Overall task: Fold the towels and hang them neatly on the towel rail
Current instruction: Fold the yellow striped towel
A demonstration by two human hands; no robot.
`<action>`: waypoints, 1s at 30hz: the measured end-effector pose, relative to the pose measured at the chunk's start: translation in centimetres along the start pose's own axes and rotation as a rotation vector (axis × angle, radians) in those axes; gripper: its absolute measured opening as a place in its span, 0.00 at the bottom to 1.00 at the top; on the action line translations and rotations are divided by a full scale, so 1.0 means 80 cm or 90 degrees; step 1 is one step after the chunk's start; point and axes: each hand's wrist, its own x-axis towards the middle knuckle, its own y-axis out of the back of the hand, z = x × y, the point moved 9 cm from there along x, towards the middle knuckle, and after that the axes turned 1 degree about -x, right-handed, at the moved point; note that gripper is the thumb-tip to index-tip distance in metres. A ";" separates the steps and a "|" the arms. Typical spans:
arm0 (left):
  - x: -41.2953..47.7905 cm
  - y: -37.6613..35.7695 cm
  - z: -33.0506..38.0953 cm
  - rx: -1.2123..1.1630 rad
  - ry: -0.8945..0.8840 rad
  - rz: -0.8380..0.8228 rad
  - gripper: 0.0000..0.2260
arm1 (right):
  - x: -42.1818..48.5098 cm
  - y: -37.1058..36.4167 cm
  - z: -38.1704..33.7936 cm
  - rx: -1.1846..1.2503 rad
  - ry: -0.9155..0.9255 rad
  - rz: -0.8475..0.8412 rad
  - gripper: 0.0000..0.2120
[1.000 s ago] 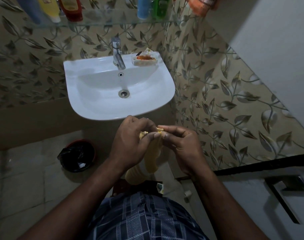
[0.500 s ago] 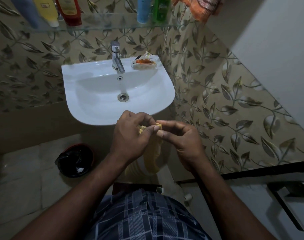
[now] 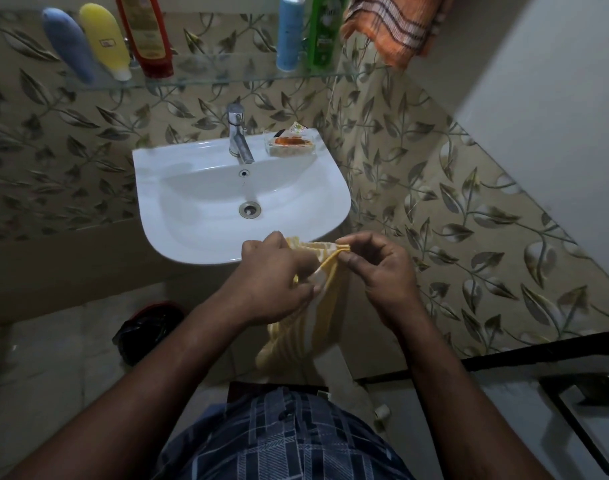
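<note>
Before one sink, one towel (yellow); left hand and right hand pinch it.

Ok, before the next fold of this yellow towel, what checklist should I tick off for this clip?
1. Left hand grips the yellow towel: ok.
2. Right hand pinches its top corner: ok.
3. Towel folded flat and even: not ok, it hangs bunched below the hands.
4. Towel apart from the sink: cannot tell, its top edge overlaps the rim in this view.
5. Free space on the towel rail: cannot tell, no rail shows; the orange towel hangs from something out of frame.
</note>
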 end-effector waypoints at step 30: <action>-0.056 -0.070 -0.050 0.201 -0.002 -0.098 0.07 | 0.120 0.116 0.016 0.002 -0.046 0.298 0.11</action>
